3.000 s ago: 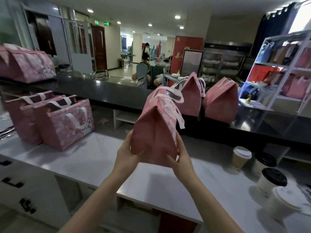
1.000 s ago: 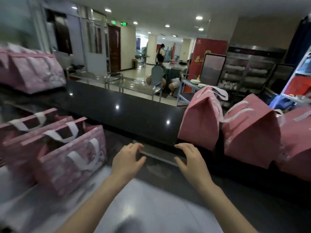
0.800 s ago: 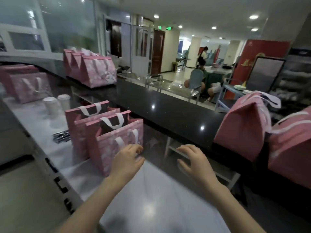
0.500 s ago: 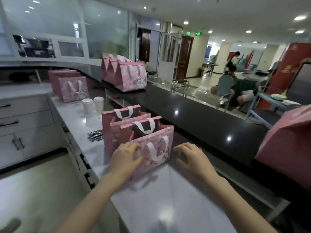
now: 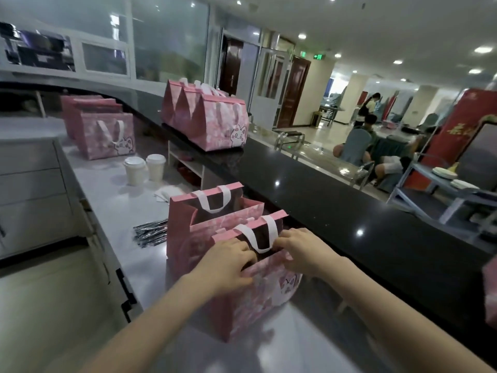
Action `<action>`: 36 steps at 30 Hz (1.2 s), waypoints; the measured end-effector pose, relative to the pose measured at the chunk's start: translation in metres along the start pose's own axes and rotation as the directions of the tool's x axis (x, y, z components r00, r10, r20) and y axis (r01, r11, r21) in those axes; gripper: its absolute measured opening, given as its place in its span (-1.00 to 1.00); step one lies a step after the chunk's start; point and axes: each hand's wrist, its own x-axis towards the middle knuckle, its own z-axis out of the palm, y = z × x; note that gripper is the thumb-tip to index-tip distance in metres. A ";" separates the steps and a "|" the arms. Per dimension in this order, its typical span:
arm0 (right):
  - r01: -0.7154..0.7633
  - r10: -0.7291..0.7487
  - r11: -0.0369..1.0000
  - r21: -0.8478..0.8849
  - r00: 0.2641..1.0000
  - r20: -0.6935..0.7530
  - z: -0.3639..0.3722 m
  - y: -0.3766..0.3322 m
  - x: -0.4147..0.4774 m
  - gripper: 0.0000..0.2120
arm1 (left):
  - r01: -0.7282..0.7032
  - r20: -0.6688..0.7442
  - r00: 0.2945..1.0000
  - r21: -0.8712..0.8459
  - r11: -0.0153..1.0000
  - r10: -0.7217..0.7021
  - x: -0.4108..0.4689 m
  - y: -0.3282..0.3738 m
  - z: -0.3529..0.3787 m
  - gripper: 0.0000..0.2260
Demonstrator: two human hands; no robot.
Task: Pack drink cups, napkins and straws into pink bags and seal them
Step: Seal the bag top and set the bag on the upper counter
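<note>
Black counter (image 5: 336, 211), grey drawers (image 5: 29, 184), red banner (image 5: 462, 130), green exit sign (image 5: 318, 57)

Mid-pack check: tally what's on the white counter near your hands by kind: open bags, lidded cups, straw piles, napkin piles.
Open pink bags: 2
Lidded cups: 2
Straw pile: 1
Napkin pile: 1
Total: 6

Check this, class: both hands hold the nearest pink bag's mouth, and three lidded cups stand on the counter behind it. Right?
No: the head view shows two lidded cups, not three; left hand and right hand do hold the pink bag.
</note>
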 end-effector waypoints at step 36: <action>-0.705 0.709 0.705 0.078 0.705 -0.030 0.043 -0.035 -0.608 -0.86 | -0.606 -0.077 0.790 -0.247 0.756 0.608 -0.065 0.455 0.070 -0.93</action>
